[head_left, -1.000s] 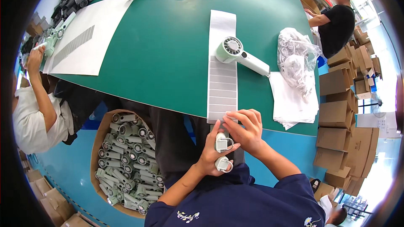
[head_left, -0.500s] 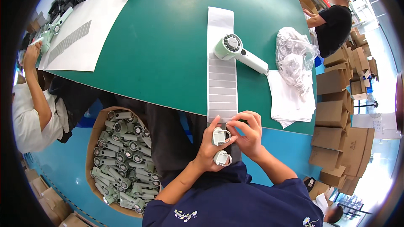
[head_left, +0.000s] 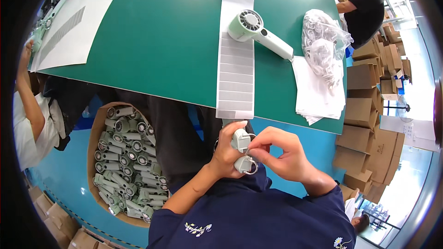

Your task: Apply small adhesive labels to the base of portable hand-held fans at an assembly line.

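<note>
The left hand [head_left: 227, 152] has its grip closed around a small pale green handheld fan [head_left: 242, 151], holding it by the handle close in front of the person's dark blue shirt, just below the near edge of the green desk [head_left: 161, 32]; a metal ring [head_left: 249, 168] shows at the fan's lower end. The right hand [head_left: 282, 154] is against the same fan from the other side, its thumb and forefinger pinched together at the fan's body, on something too small to make out. Directly above the held fan, a long white strip of grey labels [head_left: 236, 60] runs up the desk, its lower end overhanging the near edge almost to the left hand. Just to the right of that strip, near its upper part, a second pale green fan [head_left: 258, 32] lies on its side on the desk, round grille facing up and handle pointing to the right. Farther right of the strip lies a clear plastic bag of white cords [head_left: 323, 41], resting partly on a stack of white sheets [head_left: 318, 97]. Well to the left of the strip, a large white sheet with a grey block of labels [head_left: 74, 23] lies at the desk's far left corner. Below the desk and left of the held fan, a round brown cardboard bin [head_left: 94, 131] on the blue floor is filled with many more green fans. Brown cardboard boxes [head_left: 374, 106] are stacked to the right of the desk. Another person in a white sleeve [head_left: 27, 124] sits at the left edge, and a person in black [head_left: 364, 11] stands at the upper right.
</note>
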A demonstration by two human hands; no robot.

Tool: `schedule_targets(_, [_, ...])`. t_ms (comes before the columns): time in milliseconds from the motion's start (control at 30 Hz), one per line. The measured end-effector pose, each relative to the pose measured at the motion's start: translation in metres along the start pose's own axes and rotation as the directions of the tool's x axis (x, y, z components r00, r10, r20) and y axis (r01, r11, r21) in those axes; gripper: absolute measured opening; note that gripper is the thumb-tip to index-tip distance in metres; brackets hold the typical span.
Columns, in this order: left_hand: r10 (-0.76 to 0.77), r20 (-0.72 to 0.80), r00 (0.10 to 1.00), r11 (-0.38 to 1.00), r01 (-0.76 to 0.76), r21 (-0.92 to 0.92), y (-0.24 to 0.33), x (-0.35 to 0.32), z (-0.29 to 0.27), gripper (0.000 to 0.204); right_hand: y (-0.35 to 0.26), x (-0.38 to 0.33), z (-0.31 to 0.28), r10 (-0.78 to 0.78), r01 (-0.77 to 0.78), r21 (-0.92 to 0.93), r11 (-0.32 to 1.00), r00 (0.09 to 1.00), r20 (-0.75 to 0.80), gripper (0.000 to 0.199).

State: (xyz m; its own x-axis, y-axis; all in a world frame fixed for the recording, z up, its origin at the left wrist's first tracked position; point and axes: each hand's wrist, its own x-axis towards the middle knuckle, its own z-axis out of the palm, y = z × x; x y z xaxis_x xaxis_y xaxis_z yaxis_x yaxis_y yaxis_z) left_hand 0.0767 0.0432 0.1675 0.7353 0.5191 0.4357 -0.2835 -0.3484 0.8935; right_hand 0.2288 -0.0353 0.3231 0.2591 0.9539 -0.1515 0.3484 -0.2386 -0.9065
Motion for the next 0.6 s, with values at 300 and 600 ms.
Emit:
schedule_targets(300, [0.042, 0.006, 0.999, 0.997, -0.042, 0.058, -0.002, 0.002, 0.002, 0.052, 0.000, 0.010, 0.007, -0.004, -0.002, -0.117, 0.993, 0.999, -0.052, 0.014])
schedule_targets(600, [0.045, -0.018, 0.999, 0.996, -0.043, 0.074, 0.001, 0.005, 0.002, 0.047, 0.000, 0.013, 0.010, -0.071, 0.054, -0.227, 0.972, 0.995, -0.069, 0.011])
